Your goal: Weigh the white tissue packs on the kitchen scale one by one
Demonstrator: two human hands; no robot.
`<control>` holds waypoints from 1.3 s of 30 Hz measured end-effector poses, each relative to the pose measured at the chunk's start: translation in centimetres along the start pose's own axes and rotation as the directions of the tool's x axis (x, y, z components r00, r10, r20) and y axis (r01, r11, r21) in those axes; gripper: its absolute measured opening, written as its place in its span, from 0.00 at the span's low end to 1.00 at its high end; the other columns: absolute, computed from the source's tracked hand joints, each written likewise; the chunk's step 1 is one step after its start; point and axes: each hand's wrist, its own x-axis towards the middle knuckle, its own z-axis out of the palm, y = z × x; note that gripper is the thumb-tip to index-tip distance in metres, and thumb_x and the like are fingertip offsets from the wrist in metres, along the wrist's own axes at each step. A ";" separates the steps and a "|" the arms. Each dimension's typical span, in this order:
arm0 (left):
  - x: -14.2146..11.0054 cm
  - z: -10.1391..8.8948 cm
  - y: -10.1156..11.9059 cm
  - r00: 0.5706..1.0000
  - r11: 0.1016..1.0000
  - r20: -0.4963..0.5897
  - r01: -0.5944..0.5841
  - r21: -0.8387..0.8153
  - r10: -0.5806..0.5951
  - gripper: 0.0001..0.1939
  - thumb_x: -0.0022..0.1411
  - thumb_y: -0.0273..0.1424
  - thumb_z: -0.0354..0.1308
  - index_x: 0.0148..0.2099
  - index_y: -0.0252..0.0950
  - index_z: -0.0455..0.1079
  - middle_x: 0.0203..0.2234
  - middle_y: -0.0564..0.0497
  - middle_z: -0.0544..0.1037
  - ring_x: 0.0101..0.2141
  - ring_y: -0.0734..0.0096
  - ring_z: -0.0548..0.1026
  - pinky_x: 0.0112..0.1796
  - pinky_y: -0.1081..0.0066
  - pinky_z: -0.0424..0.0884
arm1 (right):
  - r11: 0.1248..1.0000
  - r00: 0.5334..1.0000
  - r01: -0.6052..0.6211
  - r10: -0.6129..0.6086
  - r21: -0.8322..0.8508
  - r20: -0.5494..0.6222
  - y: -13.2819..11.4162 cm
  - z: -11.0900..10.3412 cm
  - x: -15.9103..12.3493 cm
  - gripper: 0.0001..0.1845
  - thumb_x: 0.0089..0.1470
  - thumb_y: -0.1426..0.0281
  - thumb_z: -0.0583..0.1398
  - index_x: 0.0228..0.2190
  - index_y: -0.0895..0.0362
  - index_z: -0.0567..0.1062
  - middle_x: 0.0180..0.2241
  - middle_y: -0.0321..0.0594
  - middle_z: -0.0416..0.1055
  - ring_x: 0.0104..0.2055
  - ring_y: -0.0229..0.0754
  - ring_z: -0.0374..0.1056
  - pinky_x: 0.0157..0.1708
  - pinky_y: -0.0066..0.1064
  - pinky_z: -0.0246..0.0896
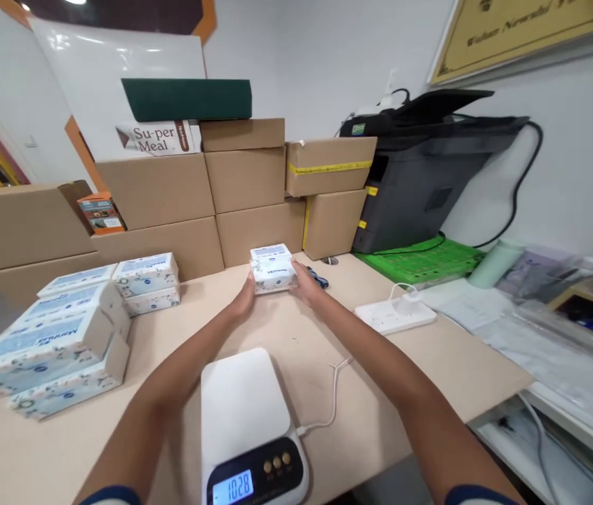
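At the far side of the table, my left hand [244, 297] and my right hand [307, 283] press a white and blue tissue pack [274, 275] between them from its two sides. Another tissue pack [269, 251] shows just behind it. Nearer to me, between my forearms, stands a white digital scale [243, 400] with a bare platform. Its lit display [231, 487] reads about 1028, with a small dash at the left. Several more tissue packs [59, 337] are stacked on the left, with a smaller pile [146, 277] behind them.
Cardboard boxes [159, 189] form a wall along the back. A white power strip [396, 315] lies right of my right forearm, and a white cable [335, 393] runs to the scale. A dark printer [417, 182] stands at the back right, near a green mat [417, 261].
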 end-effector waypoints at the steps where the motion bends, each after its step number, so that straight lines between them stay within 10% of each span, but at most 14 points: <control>1: -1.6 -1.4 -0.4 1.000 0.993 0.008 -0.016 0.113 0.015 0.56 0.71 0.75 0.43 0.87 0.46 0.51 0.86 0.47 0.50 0.86 0.42 0.40 0.83 0.46 0.36 | 1.000 1.000 0.006 -0.006 0.026 0.011 0.1 0.1 -0.8 0.36 0.59 0.37 0.63 0.59 0.46 0.77 0.57 0.45 0.84 0.60 0.55 0.78 0.58 0.49 0.77; 5: -9.3 -6.6 -0.1 0.985 0.891 0.124 -0.163 0.425 0.121 0.59 0.72 0.74 0.43 0.89 0.47 0.36 0.87 0.44 0.38 0.85 0.39 0.41 0.83 0.42 0.38 | 0.983 0.995 0.091 -0.097 0.158 0.031 0.2 1.1 -5.3 0.35 0.50 0.36 0.69 0.50 0.45 0.76 0.54 0.39 0.82 0.59 0.50 0.77 0.53 0.39 0.78; 10: -18.5 -9.2 3.2 0.871 0.626 0.239 -0.478 0.616 0.430 0.52 0.73 0.70 0.53 0.87 0.52 0.49 0.86 0.44 0.47 0.85 0.37 0.45 0.83 0.41 0.45 | 0.922 0.955 0.248 -0.285 0.296 0.088 -0.8 1.8 -11.0 0.33 0.59 0.31 0.62 0.43 0.47 0.75 0.51 0.44 0.82 0.62 0.57 0.76 0.59 0.49 0.79; 17: -26.6 -5.7 3.2 0.908 0.749 0.147 -0.408 0.521 0.392 0.56 0.66 0.73 0.57 0.84 0.48 0.58 0.84 0.40 0.57 0.84 0.34 0.50 0.83 0.37 0.44 | 0.960 0.872 0.277 -0.237 -0.033 0.428 2.0 1.2 -17.8 0.55 0.60 0.26 0.54 0.74 0.47 0.60 0.77 0.56 0.62 0.79 0.65 0.62 0.73 0.61 0.69; 21: -30.0 -1.4 2.6 0.965 0.923 -0.047 -0.230 0.309 0.257 0.51 0.69 0.70 0.60 0.82 0.51 0.59 0.83 0.42 0.60 0.83 0.40 0.53 0.82 0.39 0.50 | 0.771 0.794 0.556 -0.384 -0.310 0.470 2.6 -0.6 -18.7 0.54 0.59 0.25 0.54 0.73 0.44 0.63 0.84 0.49 0.45 0.84 0.66 0.52 0.79 0.64 0.58; 27: -31.1 1.7 2.3 0.958 0.986 -0.266 -0.069 0.154 0.109 0.37 0.75 0.57 0.63 0.76 0.50 0.61 0.71 0.40 0.74 0.73 0.48 0.71 0.77 0.44 0.65 | 0.557 0.723 0.685 -0.440 -0.470 0.532 4.3 -2.0 -17.5 0.57 0.59 0.22 0.34 0.55 0.44 0.81 0.80 0.43 0.55 0.86 0.67 0.45 0.81 0.67 0.48; 31: -29.8 0.0 1.9 0.898 0.946 -0.380 -0.104 0.306 0.222 0.40 0.72 0.65 0.60 0.72 0.46 0.64 0.51 0.44 0.77 0.56 0.52 0.78 0.71 0.46 0.71 | 0.634 0.797 0.593 -0.373 -0.497 0.476 6.0 -1.9 -17.1 0.59 0.61 0.26 0.28 0.64 0.40 0.78 0.83 0.38 0.49 0.86 0.65 0.46 0.79 0.68 0.53; 35: -29.0 -1.8 1.7 0.882 0.943 -0.434 -0.032 0.330 0.182 0.46 0.67 0.73 0.56 0.69 0.45 0.66 0.61 0.39 0.74 0.61 0.48 0.76 0.72 0.47 0.69 | 0.707 0.799 0.546 -0.277 -0.450 0.533 5.5 -2.0 -16.8 0.60 0.62 0.25 0.30 0.80 0.42 0.56 0.85 0.42 0.46 0.86 0.61 0.46 0.80 0.62 0.57; 39: -28.4 -2.4 1.4 0.887 0.958 -0.449 0.028 0.285 0.108 0.44 0.69 0.74 0.53 0.68 0.46 0.66 0.70 0.41 0.70 0.69 0.45 0.71 0.74 0.47 0.66 | 0.790 0.768 0.458 -0.121 -0.408 0.629 3.9 -2.3 -16.9 0.61 0.58 0.20 0.44 0.78 0.42 0.58 0.81 0.46 0.56 0.80 0.62 0.58 0.77 0.58 0.65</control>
